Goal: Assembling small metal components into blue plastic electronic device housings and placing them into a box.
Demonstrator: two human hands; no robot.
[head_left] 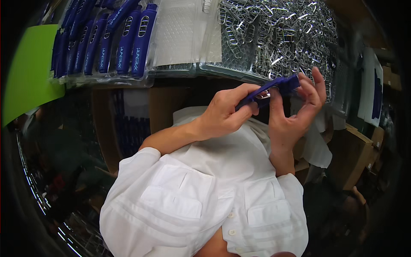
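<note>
In the upper right of centre, both hands work on one blue plastic handle [274,89], held up in front of the white shirt [192,188]. The left hand [224,113] is closed around the lower end of the handle, fingers curled tight and thumb pressed along its side; the right hand [295,109] has its thumb set against the middle of the piece while its other fingers stand half open, bent over the far end. A small bright metal part shows at the middle of the handle, between the two thumbs, but whether it is fully seated cannot be told from this view. Along the top of the frame lie clear plastic trays: the one at the upper left [107,79] carries a row of finished-looking blue handles [124,38], the middle tray [180,34] appears bare, and the upper right holds a large heap of loose metal clips [278,34]. Judging from that, a good batch seems already done and set aside, the piece in hand looks to be mid-assembly, and the heap of clips suggests much work is left.
</note>
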